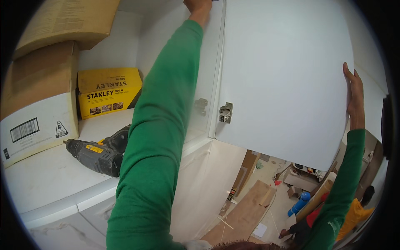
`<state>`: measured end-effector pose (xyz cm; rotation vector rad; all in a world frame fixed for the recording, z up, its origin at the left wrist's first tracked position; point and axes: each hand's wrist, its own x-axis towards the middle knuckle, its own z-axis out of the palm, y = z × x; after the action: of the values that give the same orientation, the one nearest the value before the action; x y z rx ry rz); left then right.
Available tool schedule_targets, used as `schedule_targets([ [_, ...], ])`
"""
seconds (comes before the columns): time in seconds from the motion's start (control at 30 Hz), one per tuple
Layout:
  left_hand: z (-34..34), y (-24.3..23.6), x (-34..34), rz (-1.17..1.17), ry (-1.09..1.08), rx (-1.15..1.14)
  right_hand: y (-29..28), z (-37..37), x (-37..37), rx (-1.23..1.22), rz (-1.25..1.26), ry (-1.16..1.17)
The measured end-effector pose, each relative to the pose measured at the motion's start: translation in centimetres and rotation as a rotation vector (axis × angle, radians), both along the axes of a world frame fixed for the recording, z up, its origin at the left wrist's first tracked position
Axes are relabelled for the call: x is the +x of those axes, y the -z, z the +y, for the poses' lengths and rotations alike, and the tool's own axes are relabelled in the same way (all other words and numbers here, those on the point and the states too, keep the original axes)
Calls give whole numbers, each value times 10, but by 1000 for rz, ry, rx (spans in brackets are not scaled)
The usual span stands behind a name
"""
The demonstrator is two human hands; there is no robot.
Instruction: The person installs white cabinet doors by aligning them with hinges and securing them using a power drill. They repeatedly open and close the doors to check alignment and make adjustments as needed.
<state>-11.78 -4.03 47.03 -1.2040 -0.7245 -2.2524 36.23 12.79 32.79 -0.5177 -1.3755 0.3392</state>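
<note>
A white cabinet door (283, 75) stands open at the right, with a metal hinge (225, 113) on its inner face near the cabinet side. My right hand (355, 91) grips its outer edge, the thumb and a finger showing along the rim. My left hand (199, 6) reaches high to the cabinet's side panel (166, 37). Its fingers are cut off by the upper edge of the picture; a sliver of something dark shows beside them. A second metal hinge piece (201, 106) sits on the side panel, partly hazy beside my left sleeve.
A black and yellow cordless drill (96, 155) lies on the white shelf (37, 179), partly behind my left arm. Behind it are a yellow tool box (109, 98) and stacked cardboard boxes (37, 83). Far below, people, a wooden board (246, 212) and a blue cylinder (299, 203) are on the floor.
</note>
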Motion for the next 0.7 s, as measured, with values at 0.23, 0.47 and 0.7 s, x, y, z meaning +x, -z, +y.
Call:
schedule_targets([
  [0.23, -10, -2, -1, -3, 23, -13, 1, -8, -9, 27, 17, 63],
  [0.47, 4, -31, -37, -25, -48, -78, 11, -16, -11, 19, -58, 93],
  [0.7, 8, -26, -50, -39, -49, -76, 14, -10, -17, 105, 5, 197],
])
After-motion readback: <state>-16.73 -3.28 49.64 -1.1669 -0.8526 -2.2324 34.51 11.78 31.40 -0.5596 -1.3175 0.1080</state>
